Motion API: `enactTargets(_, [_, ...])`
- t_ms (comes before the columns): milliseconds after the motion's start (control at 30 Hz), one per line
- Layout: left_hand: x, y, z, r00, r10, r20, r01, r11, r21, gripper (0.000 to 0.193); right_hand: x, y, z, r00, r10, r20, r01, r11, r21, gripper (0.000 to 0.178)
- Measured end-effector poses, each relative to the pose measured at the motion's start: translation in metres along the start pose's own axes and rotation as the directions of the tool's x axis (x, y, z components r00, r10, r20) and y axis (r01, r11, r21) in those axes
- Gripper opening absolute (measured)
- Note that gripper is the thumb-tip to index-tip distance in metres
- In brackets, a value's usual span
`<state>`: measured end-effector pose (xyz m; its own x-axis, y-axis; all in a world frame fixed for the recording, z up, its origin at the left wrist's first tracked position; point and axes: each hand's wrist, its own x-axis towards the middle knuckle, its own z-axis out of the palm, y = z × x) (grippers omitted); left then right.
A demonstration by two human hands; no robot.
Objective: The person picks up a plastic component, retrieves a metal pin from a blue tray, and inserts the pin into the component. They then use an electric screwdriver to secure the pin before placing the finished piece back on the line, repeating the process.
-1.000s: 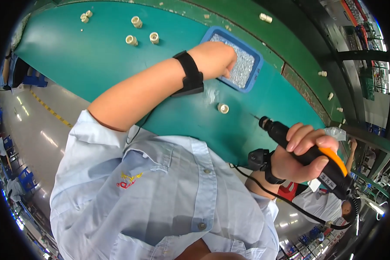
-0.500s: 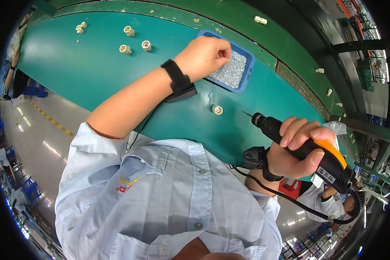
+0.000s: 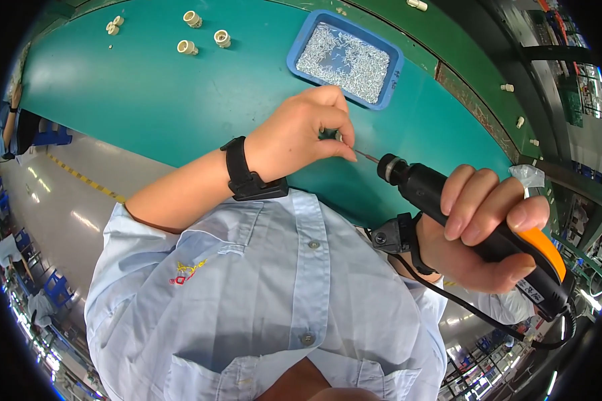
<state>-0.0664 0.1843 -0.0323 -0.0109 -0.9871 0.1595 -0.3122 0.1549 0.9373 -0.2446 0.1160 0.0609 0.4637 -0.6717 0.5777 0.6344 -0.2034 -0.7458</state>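
Observation:
My right hand (image 3: pixel 481 220) is closed round a black and orange electric screwdriver (image 3: pixel 421 190), its thin bit pointing left. The tip of the bit meets the fingertips of my left hand (image 3: pixel 297 130). Thumb and forefinger are pinched there; whatever is between them is too small to make out. Behind those fingers a bit of a cream cylindrical part (image 3: pixel 339 136) shows, mostly hidden. Just beyond my left hand lies a blue tray (image 3: pixel 295 50) holding many small silver screw-like pieces (image 3: pixel 371 72).
Three cream cylindrical parts, one of them a socket-like piece (image 3: pixel 222 39), stand on the green table (image 3: pixel 134 93) at far left. A small cluster of cream pieces (image 3: pixel 115 25) lies farther left. A green ledge (image 3: pixel 461 53) runs along the back. A cable (image 3: pixel 461 313) loops below the screwdriver.
My left hand has come back from the tray toward me, to the screwdriver bit. The screwdriver has shifted slightly right and down. The table and tray appear higher in view.

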Motion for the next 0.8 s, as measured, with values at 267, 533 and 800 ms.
enactTargets(267, [-0.003,0.007,-0.001,0.998,0.060,-0.020,-0.058,0.994,0.089,0.013,-0.004,0.009,0.002,0.999,0.001,0.035,-0.001,1.000,-0.007,0.037])
enactTargets(533, [0.002,0.006,0.007,0.990,0.136,-0.035,-0.125,0.969,0.212,0.020,-0.003,0.015,-0.003,1.000,0.030,-0.007,-0.031,0.997,-0.074,0.046])
enactTargets(800, [0.003,-0.021,0.012,0.967,-0.254,0.031,0.246,0.955,0.163,0.023,-0.005,0.027,-0.005,0.989,0.053,-0.135,-0.068,0.991,-0.112,0.045])
